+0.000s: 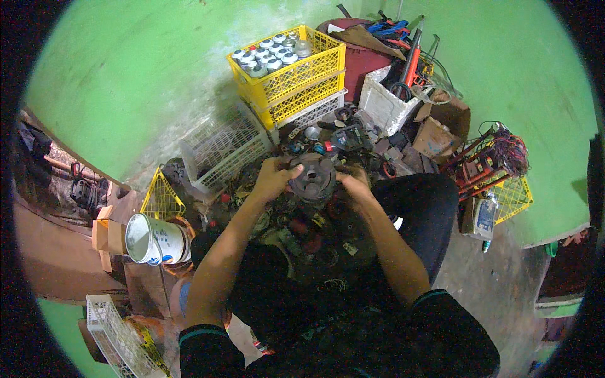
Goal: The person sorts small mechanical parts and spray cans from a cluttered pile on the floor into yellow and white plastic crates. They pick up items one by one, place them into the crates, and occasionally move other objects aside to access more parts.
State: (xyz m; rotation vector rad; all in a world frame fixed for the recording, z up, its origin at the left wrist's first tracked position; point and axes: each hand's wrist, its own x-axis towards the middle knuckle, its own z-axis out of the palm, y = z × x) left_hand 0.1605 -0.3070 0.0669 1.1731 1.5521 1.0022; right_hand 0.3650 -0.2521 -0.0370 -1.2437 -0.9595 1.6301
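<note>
The step in hand seems to be holding and checking a round gray part (307, 189) — both hands are busy with it. It is near the middle of the frame, held up over a messy pile of small parts (296, 230). The left hand (272, 179) grips its left side, with the thumb on top. The right hand (355, 184) grips the right edge, but I cannot tell where its hidden fingers go. I think the next move calls for a tight hold and maybe a little turn. The part looks thick, dull and dirty — it has a dark hole near its middle and bumpy shapes around that.
</note>
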